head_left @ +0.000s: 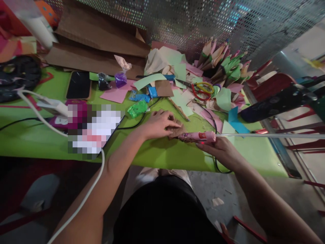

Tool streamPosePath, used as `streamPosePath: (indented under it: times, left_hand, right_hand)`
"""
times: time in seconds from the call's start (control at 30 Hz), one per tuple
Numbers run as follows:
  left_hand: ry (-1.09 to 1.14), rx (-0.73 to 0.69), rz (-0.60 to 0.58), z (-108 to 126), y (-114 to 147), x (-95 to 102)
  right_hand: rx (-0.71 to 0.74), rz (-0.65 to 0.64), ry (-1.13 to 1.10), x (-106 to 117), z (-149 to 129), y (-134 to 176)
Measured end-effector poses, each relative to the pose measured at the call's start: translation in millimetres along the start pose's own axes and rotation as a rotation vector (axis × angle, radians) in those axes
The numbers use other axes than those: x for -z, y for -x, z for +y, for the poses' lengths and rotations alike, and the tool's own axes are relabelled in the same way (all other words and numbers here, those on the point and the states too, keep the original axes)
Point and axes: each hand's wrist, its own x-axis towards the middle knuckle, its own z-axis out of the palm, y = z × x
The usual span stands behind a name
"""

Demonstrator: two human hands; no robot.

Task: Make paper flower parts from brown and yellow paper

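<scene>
My right hand [219, 150] is wrapped round a pink hot glue gun [195, 136], whose small red light is lit. A long clear glue stick [266, 135] sticks out of its back end toward the right. The gun's nozzle points left, at a small piece of brown paper [176, 130]. My left hand [158, 124] has its fingers bent over that paper, holding it just above the green tabletop; whether nozzle and paper touch is hidden. A pencil [179, 109] lies just beyond my left hand.
Scissors with red and yellow handles [203, 90] lie among paper scraps. Paper flowers [223, 61] stand bunched at the back right. A green packet [137, 108], a dark phone [79, 84] and a blurred-out screen [98, 132] are to the left. A white cable [103, 169] crosses my left arm.
</scene>
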Motion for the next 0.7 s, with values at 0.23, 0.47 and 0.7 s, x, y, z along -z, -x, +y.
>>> streamPosePath:
  times: [0.23, 0.47, 0.7]
  left_hand:
    - [-0.014, -0.001, -0.013, -1, 1, -0.3]
    - [-0.022, -0.014, -0.008, -3, 1, -2.2]
    - [0.007, -0.007, -0.005, -1, 0, -0.1]
  right_hand:
    - [-0.015, -0.034, -0.015, -2, -5, -2]
    - [-0.033, -0.046, 0.004, -2, -10, -3]
    - [-0.019, 0.018, 0.023, 2, 0, -1]
